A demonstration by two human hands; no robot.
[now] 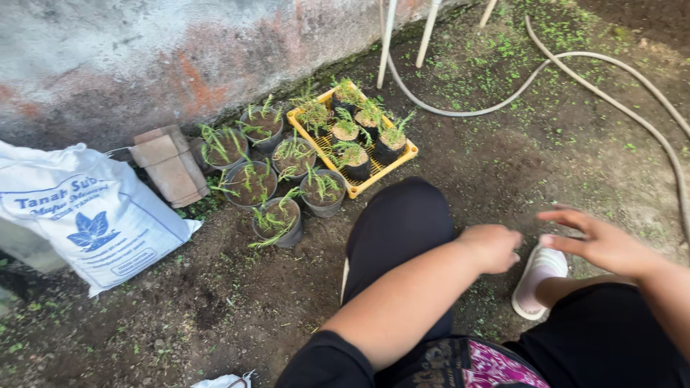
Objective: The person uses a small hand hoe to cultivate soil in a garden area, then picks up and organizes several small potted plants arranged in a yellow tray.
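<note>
Left hand [494, 248]: my fist, closed, holding nothing visible.
Right hand [596, 241]: open, blurred.
Sandal [537, 280]: partly hidden.
Yellow tray [370, 179]: seedling pots, well apart.

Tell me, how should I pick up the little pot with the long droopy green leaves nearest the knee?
Probably grip the round grey plastic pot by its sides just below the rim, coming from the right, the side towards the knee; its leaves droop left and forward, and other pots crowd behind.

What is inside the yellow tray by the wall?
The yellow tray holds small dark pots with thin green seedlings growing in soil. About five pots show. The leaves and pots cover most of the tray's floor, so anything lying under them cannot be seen.
</note>
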